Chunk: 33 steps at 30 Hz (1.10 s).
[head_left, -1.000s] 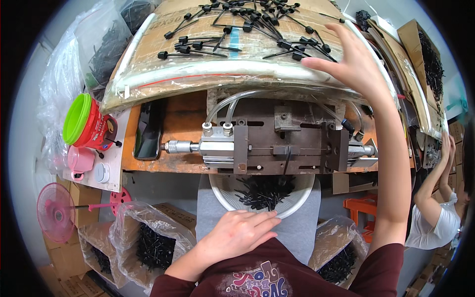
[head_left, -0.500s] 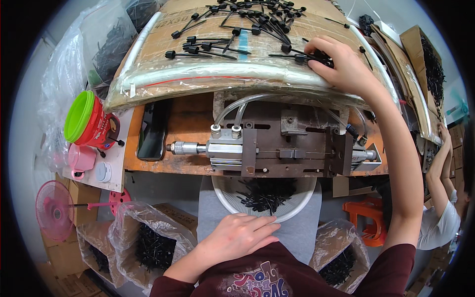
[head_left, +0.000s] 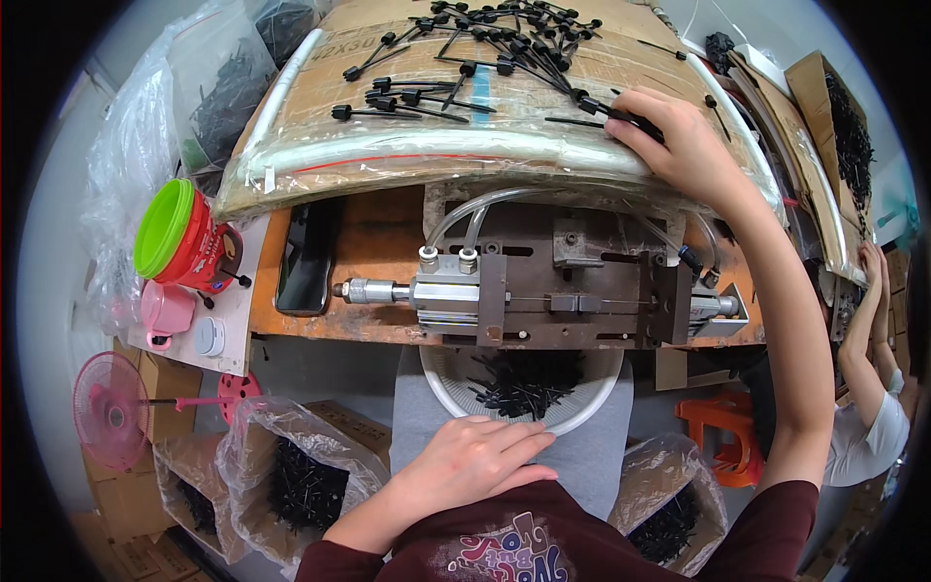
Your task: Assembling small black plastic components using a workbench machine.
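My right hand is over the cardboard surface, its fingers pinched round black knob-headed plastic pins; the palm side hides how many. To its left, more loose pins are strewn over the cardboard sheet. My left hand lies flat on my lap with its fingers stretched out, the tips by the near rim of a white plastic basket. Inside that basket is a heap of black pieces. Between the two hands stands a metal bench fixture with air cylinders and clear tubes.
A dark phone lies on the wooden bench, left of the fixture. A red tub with a green rim and a pink cup stand further left. Bags of black pieces flank my lap. Another person's arms show at far right.
My right hand has shifted slightly right and nearer, and the pins at its fingertips have moved with it. My left hand stays in place. The whole view has swung a little.
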Each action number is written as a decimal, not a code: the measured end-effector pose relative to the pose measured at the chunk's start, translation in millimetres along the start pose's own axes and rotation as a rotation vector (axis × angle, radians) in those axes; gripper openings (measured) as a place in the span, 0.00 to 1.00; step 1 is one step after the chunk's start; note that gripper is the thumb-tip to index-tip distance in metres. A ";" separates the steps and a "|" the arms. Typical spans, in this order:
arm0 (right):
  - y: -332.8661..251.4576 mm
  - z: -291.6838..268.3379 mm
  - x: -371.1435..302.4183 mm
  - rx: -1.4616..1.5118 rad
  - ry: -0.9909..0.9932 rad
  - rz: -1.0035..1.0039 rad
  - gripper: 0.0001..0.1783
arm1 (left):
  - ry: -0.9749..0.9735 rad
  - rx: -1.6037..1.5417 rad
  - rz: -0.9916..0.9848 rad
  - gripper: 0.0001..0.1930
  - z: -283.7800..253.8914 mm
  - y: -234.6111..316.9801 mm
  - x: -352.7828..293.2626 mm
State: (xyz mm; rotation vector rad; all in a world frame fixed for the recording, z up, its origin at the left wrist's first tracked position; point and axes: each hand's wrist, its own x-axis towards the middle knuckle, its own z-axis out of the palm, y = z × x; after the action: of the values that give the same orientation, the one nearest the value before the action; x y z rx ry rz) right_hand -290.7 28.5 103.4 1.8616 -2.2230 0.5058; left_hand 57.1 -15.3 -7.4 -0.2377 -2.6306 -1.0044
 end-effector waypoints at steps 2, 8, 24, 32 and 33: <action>-4.1 -0.8 -5.1 0.010 0.022 -0.025 0.14 | -0.005 -0.002 -0.003 0.18 -0.9 1.4 1.6; -5.9 0.1 -20.8 -0.102 0.125 -0.086 0.12 | 0.012 0.005 -0.008 0.19 -2.1 4.0 3.5; -11.3 -58.8 -27.5 0.911 0.201 0.538 0.15 | 0.186 0.022 0.027 0.26 -22.9 14.4 41.6; -136.1 -9.7 -90.8 1.255 0.073 0.710 0.08 | 0.665 -0.005 0.063 0.23 -31.9 14.1 77.5; -145.8 0.8 -104.5 1.344 0.077 0.746 0.07 | 0.639 -0.007 0.057 0.22 -29.9 12.8 78.1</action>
State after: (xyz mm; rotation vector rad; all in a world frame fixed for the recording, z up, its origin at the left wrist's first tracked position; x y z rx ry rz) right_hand -128.1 101.7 84.0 1.0327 -2.6362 2.5963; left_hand -5.8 -22.6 48.7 0.0121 -2.0287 -0.8864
